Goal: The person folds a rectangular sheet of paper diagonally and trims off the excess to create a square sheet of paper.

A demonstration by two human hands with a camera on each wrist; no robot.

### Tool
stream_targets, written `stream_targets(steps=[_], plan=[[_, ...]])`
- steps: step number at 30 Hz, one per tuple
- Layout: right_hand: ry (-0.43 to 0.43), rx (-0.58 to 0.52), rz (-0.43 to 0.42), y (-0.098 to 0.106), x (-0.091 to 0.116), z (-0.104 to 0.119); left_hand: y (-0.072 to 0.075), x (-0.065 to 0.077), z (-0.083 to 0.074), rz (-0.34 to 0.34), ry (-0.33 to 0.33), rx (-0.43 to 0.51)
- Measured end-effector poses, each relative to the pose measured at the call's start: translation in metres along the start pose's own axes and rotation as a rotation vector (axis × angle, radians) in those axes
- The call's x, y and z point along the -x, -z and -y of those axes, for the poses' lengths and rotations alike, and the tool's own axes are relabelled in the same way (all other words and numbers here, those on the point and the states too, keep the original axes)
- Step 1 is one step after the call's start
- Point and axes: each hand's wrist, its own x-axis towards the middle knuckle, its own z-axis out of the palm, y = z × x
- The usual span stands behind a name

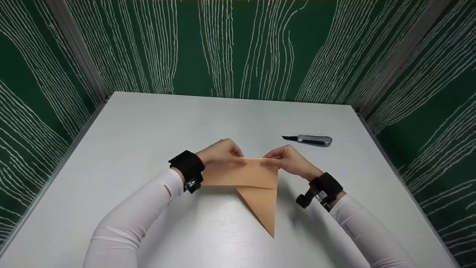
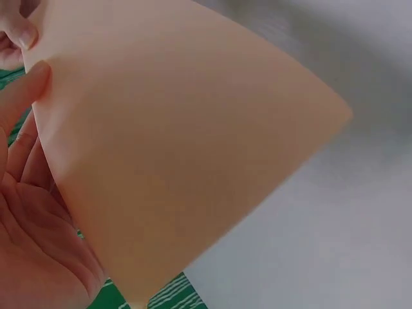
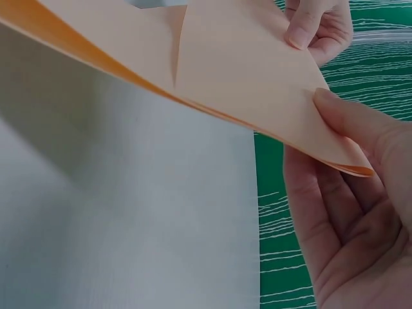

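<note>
A folded sheet of orange paper [image 1: 256, 176] is held up over the table, with a straight band across its top and a triangular flap pointing down toward the person. My left hand [image 1: 223, 152] pinches the paper's top edge near its middle, thumb on the near face. Close to the top right corner, my right hand [image 1: 292, 160] pinches the same edge between thumb and fingers. In the right wrist view the paper [image 3: 251, 71] shows stacked layers along its side edge. The left wrist view has the paper's broad face [image 2: 187, 129] and a pointed corner.
On the white table [image 1: 148, 123], a grey utility knife [image 1: 314, 140] with its dark blade pointing left lies beyond my right hand. Green walls with white wavy lines [image 1: 219, 48] stand behind and at both sides, with metal posts at the corners.
</note>
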Motion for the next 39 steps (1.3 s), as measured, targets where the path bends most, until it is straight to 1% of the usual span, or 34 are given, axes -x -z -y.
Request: stream_targets(steps=[6, 11, 16, 22, 26, 32, 36, 39], plan=[[-0.003, -0.021, 0.022, 0.0, 0.0, 0.001, -0.001, 0.001, 0.0, -0.019, 0.017, 0.034], [0.006, -0.017, 0.05, 0.0, 0.0, 0.002, -0.001, 0.002, 0.001, -0.02, 0.013, 0.059], [0.011, 0.017, 0.066, 0.0, -0.001, 0.004, -0.002, 0.001, 0.004, -0.024, -0.003, 0.058], [0.04, 0.074, 0.052, -0.004, -0.003, 0.006, -0.003, 0.0, 0.004, -0.024, 0.006, 0.044], [0.058, 0.092, 0.04, -0.006, -0.004, 0.008, -0.003, 0.0, 0.001, -0.023, 0.001, 0.036], [0.102, 0.112, 0.026, -0.007, -0.004, 0.007, -0.006, -0.001, -0.004, -0.018, 0.012, 0.067], [0.133, 0.118, 0.019, -0.008, -0.005, 0.009, -0.007, -0.004, -0.01, -0.009, -0.006, 0.084], [0.162, 0.125, 0.016, -0.01, -0.005, 0.009, -0.008, -0.006, -0.014, -0.014, -0.026, 0.06]])
